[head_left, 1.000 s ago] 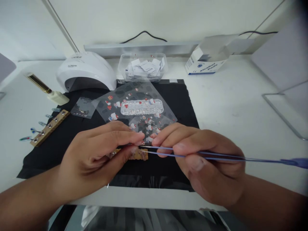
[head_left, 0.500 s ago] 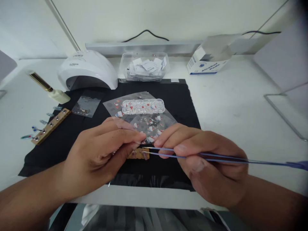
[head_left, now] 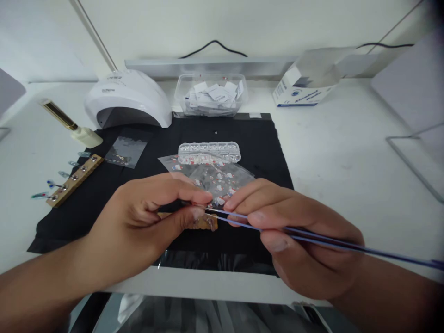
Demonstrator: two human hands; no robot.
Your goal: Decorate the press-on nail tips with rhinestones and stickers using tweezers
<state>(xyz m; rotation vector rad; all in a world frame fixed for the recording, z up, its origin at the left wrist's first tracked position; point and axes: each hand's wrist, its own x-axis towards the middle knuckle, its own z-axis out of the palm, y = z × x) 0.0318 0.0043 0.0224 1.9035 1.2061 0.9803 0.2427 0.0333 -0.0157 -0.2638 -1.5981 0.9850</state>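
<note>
My left hand (head_left: 145,217) is closed in a pinch at the near edge of a clear sticker sheet (head_left: 220,178) printed with small white, red and blue cartoon figures. My right hand (head_left: 305,236) grips long blue tweezers (head_left: 239,219), and its fingertips touch the sheet's right side. The tweezer tips reach my left thumb and index finger; whether anything is caught between them is too small to tell. Behind the sheet lies a clear compartment box (head_left: 209,147) with shiny bits. Partly hidden below my fingers is a wooden stand (head_left: 203,223).
On the black mat (head_left: 249,134) lies a small clear bag (head_left: 126,150). To the left are a wooden holder (head_left: 76,181) with nail tips and a polish bottle (head_left: 86,137). Behind stand a white nail lamp (head_left: 130,95), a tub of packets (head_left: 211,108) and an alcohol pad box (head_left: 300,95).
The sticker sheet has dropped toward me, uncovering most of the compartment box. My left thumb has spread from the index finger, and the tweezer tips have moved up to my left fingertips.
</note>
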